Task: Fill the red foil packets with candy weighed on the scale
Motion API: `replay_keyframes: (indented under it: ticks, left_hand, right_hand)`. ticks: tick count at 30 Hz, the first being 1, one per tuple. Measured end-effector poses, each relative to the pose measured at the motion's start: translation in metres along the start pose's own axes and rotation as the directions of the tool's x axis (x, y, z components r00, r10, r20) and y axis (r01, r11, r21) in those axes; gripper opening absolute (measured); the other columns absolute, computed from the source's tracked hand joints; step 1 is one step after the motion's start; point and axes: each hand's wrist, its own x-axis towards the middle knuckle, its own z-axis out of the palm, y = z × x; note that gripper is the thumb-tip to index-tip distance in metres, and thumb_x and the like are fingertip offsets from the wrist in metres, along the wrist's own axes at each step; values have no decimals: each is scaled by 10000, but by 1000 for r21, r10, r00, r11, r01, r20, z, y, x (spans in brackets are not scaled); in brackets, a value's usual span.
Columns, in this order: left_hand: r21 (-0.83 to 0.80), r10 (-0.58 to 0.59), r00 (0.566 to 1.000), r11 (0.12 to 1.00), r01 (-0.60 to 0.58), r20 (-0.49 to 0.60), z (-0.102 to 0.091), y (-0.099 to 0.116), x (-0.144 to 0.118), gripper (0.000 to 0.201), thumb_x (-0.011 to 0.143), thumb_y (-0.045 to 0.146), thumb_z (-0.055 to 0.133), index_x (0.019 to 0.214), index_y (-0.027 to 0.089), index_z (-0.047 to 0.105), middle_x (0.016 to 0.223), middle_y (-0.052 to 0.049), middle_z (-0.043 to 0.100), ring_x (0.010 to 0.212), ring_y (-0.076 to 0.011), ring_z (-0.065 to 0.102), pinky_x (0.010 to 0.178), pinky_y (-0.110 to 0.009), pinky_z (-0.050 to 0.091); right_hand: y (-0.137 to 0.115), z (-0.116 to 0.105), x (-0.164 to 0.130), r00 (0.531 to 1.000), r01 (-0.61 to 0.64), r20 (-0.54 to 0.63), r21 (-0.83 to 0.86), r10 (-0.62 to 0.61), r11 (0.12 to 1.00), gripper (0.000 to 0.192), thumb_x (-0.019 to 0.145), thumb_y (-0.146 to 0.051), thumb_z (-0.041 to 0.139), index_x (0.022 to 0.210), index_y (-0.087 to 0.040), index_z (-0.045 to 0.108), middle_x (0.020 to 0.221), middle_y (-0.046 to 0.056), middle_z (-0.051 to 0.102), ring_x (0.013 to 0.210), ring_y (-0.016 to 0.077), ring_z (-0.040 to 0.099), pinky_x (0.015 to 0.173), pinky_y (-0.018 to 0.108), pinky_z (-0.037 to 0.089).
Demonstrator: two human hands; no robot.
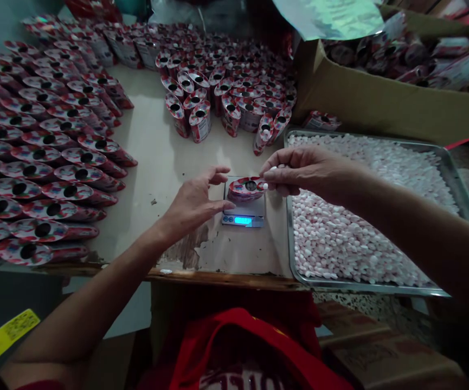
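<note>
On a small digital scale (243,221) with a lit blue display stands an oval red-and-white pack (240,189), a dark round hole in its top. My left hand (196,199) is just left of it, thumb and fingers spread, holding nothing; the thumb tip is over the scale's edge. At the pack's right end, my right hand (299,172) pinches a few white candies (275,168). One white candy (265,186) shows at the pack's right end, below the fingertips. Right of the scale is a metal tray (289,238) heaped with the same white candies, partly hidden under my right forearm.
Rows of similar packs (34,187) fill the table's left side. Another crowd of packs (199,120) stands at the back. A cardboard box (364,100) of packs sits behind the tray, a greenish sheet (332,19) above it. The wooden table edge (218,278) runs in front.
</note>
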Motion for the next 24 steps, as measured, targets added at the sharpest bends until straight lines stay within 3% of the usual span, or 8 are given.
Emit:
replay_keyframes:
  ticks: [6, 9, 11, 14, 16, 17, 20, 24]
  left_hand:
    - [-43, 78, 994, 996, -81, -71, 38, -4, 9, 435, 808, 240, 921, 1214, 208, 769, 1123, -51, 812, 1019, -224, 750, 955, -359, 575]
    - [-88, 184, 977, 977, -194, -109, 49, -5, 21, 339, 863, 235, 876, 1186, 193, 780, 1067, -44, 796, 941, -192, 745, 892, -315, 579]
    - [0, 342, 934, 939, -344, -106, 49, 1, 33, 304, 890, 175, 823, 1190, 186, 776, 1084, -53, 778, 960, -193, 732, 895, -315, 577]
    - [261, 619, 780, 770, -582, -91, 48, 27, 55, 273, 937, 117, 740, 1196, 197, 772, 1116, -66, 774, 1046, -224, 698, 968, -365, 560]
    - [402, 769, 633, 607, -685, -83, 51, 53, 68, 242, 1004, 143, 683, 1216, 222, 768, 1156, -67, 773, 1120, -236, 674, 1040, -397, 539]
    - [458, 826, 558, 526, -717, -75, 54, 67, 73, 225, 1035, 166, 657, 1220, 233, 767, 1183, -67, 769, 1156, -236, 663, 1069, -401, 528]
    - [598, 944, 329, 249, -762, 27, 68, 102, 82, 179, 1084, 219, 618, 1184, 226, 767, 1228, -68, 760, 1231, -236, 636, 1089, -385, 504]
    - [651, 966, 79, -105, -752, 246, 90, 118, 91, 171, 1088, 172, 605, 1132, 215, 764, 1186, -41, 773, 1190, -222, 635, 1035, -375, 463]
  right_hand:
    - [3, -19, 0, 966, 164, -204, 18, -157, 986, 120, 889, -277, 852, 904, -185, 777, 786, 49, 705, 635, 124, 577, 572, 245, 508]
    - [16, -51, -22, 888, 175, -369, -279, -273, 944, 165, 855, -303, 821, 984, -199, 820, 874, 62, 751, 781, 195, 675, 833, 391, 602]
    - [29, -63, -43, 838, 86, -413, -544, -356, 835, 168, 787, -270, 829, 947, -224, 845, 1066, 96, 795, 1069, 303, 716, 1120, 564, 502]
    - [48, -55, -65, 705, 113, -555, -527, -442, 842, 197, 813, -297, 822, 1003, -246, 840, 1350, 108, 749, 1395, 359, 593, 1289, 621, 309]
    - [56, -37, -66, 624, 314, -715, -139, -315, 939, 205, 937, -372, 739, 1097, -255, 792, 1278, 96, 760, 1292, 291, 661, 1218, 548, 447]
    - [59, -29, -62, 636, 410, -750, 128, -183, 903, 190, 984, -386, 684, 1098, -254, 761, 1183, 87, 769, 1174, 260, 706, 1132, 506, 534]
    - [63, -15, -46, 753, 505, -642, 707, 148, 495, 139, 1030, -261, 530, 972, -230, 653, 949, 65, 739, 915, 217, 727, 872, 417, 649]
    - [67, -19, -32, 795, 531, -534, 842, 288, 97, 216, 950, -63, 462, 805, -218, 504, 700, -7, 617, 643, 139, 608, 641, 254, 597]
